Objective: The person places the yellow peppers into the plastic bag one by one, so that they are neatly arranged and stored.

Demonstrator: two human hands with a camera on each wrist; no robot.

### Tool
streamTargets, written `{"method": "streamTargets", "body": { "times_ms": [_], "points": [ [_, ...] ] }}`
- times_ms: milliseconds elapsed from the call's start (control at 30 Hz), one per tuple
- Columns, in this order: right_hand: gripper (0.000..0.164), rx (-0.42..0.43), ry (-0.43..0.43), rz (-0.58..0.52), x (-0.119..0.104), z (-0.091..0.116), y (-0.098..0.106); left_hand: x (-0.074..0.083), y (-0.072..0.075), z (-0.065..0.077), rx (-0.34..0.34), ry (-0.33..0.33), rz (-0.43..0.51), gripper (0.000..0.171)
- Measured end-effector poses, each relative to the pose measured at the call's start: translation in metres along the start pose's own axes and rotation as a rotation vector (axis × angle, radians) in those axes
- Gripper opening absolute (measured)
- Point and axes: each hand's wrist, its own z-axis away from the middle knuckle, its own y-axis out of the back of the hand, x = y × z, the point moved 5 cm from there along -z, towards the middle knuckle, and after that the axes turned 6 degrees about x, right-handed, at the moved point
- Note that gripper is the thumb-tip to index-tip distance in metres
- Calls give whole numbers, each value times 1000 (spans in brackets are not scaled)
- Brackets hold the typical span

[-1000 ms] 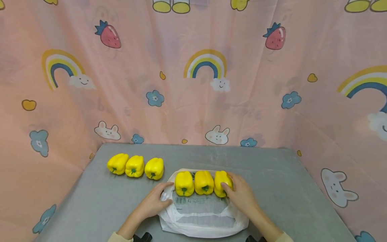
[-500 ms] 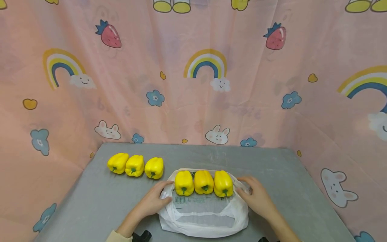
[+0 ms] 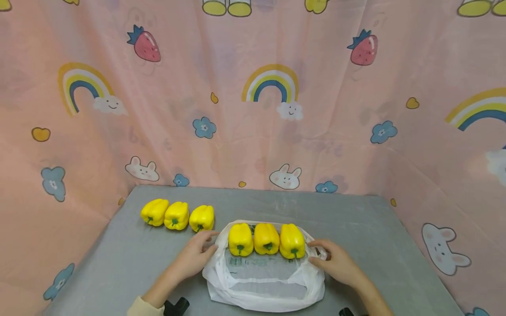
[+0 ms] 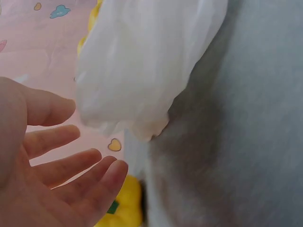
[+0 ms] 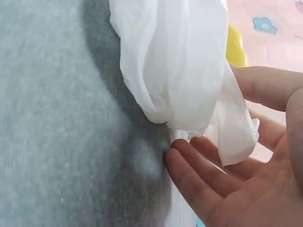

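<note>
A white plastic bag (image 3: 221,281) lies on the grey table with its mouth spread. Three yellow bell peppers (image 3: 266,238) sit in a row at its far part, stems facing me. My left hand (image 3: 194,256) is just off the bag's left side, fingers spread and slightly bent around nothing; the left wrist view shows a gap between its fingertips (image 4: 116,172) and the plastic. At the right side, my right hand (image 3: 336,263) has its thumb and fingers loosely around the bag's edge, near the rightmost pepper. A loose flap of the bag (image 5: 236,137) hangs across its fingers.
Three more yellow bell peppers (image 3: 176,216) stand in a row at the back left of the table (image 3: 356,228). The nearest of these lies just beyond my left fingertips. A pink patterned curtain (image 3: 253,145) rises behind and along both sides.
My right hand has let go of the rightmost pepper on the bag and drawn back to the bag's right edge. My left hand has moved left, away from the bag.
</note>
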Motion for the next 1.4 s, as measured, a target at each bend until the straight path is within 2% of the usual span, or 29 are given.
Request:
{"method": "streamTargets", "body": {
  "times_ms": [167,400,633,767,967,1200,1400],
  "points": [
    [39,-33,18,-8,-4,2,1,7,14,-5,89,-8,-59,34],
    [37,-41,1,-15,-1,0,-1,13,32,-17,211,-100,-136,33],
    [37,-48,-6,-13,0,-1,-1,11,45,-35,298,-205,-208,33],
    [38,-50,5,0,-2,-2,-1,5,50,-44,333,-214,-223,34],
    [38,-61,-3,2,-2,-4,-2,-9,53,-53,323,-145,-245,38],
    [37,-59,9,-1,-2,-3,-3,-19,50,-60,262,-80,-267,43],
    [37,-72,11,5,-1,-3,-3,-21,45,-62,200,-15,-259,49]
  ]
}}
